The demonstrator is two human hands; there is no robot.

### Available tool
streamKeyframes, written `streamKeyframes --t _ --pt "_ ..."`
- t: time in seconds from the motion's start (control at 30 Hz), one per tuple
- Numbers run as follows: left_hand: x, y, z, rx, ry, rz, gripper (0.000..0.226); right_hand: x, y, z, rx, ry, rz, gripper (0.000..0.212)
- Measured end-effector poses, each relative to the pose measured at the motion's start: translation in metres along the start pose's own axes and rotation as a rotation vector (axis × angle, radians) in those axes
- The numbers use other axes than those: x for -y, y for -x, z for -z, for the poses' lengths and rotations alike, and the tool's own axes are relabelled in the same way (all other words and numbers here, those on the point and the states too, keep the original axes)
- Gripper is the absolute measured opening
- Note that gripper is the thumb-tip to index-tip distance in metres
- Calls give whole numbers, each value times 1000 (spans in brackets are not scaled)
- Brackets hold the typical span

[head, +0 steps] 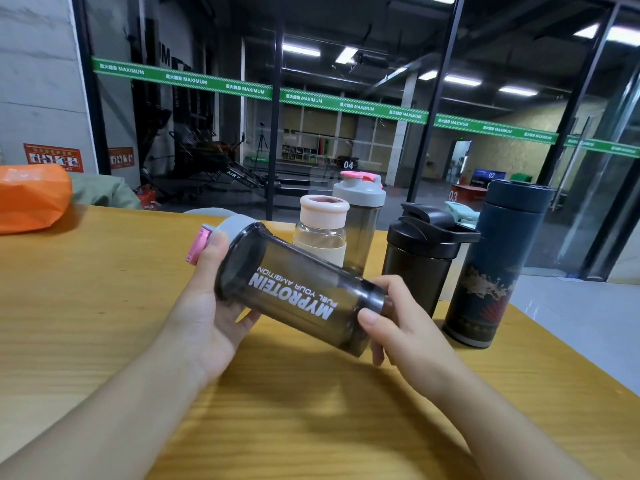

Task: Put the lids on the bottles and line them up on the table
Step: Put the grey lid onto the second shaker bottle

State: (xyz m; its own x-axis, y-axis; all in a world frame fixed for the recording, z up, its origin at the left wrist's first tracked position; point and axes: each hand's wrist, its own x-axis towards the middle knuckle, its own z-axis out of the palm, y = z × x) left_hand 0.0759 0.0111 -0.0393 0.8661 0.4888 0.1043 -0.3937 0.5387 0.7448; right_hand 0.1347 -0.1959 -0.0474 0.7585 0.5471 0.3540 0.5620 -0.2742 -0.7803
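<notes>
Shaker bottle (298, 289), smoky dark plastic with white MYPROTEIN lettering, held tilted above the bench (104, 306), base toward the lower right, lid end toward the upper left. Grey lid (235, 225) with pink flip cap (197, 245) sits on its mouth. Left hand (211, 306) clamped around the lid end, thumb on the rim, fingers under the body. Right hand (398, 320) gripping the base end, thumb on top, fingers wrapped behind.

Standing upright on the bench beyond the hands, left to right:
- clear bottle (320, 237) with pale pink collar, mouth looks open, no cap on it;
- second smoky shaker (360, 216) just behind it, grey lid and pink cap in place;
- black shaker (422, 258) with black lid on, flip spout raised;
- dark blue flask (495, 265) with printed band near its foot, nearest the bench's right edge.

Pale green item (462, 213) partly hidden behind the black shaker; cannot tell what it is. Orange bag (31, 199) at the far left edge of the bench.
</notes>
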Motion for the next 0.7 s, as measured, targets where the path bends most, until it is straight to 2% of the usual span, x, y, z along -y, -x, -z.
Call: streamKeyframes --t 0.07,0.1,0.13,0.17,0.2,0.23,0.3,0.4,0.43,0.5,0.6,0.7 --pt "1 1 -1 46 -27 0 26 -13 -4 0 -1 -73 -74 24" --pt "2 2 -1 82 -46 -14 24 -31 3 5 55 -133 -117 25" --pt "3 3 -1 109 -56 -27 23 -59 -11 9 36 -167 -213 26" --pt "4 3 -2 131 -63 -31 33 -85 -26 8 23 -168 -231 23" --pt "3 4 -2 143 -71 -33 54 -98 -33 6 37 -184 -206 19" --pt "2 3 -1 145 -73 -38 74 -92 -28 5 82 -174 -163 25" --pt "0 1 1 106 -31 -46 84 -36 -2 2 217 -155 -87 51" --pt "-4 0 1 5 34 -62 70 -7 -2 -6 188 24 -22 85" --pt "-4 0 0 -26 51 -65 64 -6 -1 -6 181 39 14 91" --pt "-4 0 -1 -62 73 -58 53 -7 -6 -9 130 72 53 87" --pt "-6 4 -6 -71 82 -37 25 -5 -6 -4 47 38 104 74" --pt "-7 7 -9 -27 72 -58 36 -2 -5 0 17 7 122 67"
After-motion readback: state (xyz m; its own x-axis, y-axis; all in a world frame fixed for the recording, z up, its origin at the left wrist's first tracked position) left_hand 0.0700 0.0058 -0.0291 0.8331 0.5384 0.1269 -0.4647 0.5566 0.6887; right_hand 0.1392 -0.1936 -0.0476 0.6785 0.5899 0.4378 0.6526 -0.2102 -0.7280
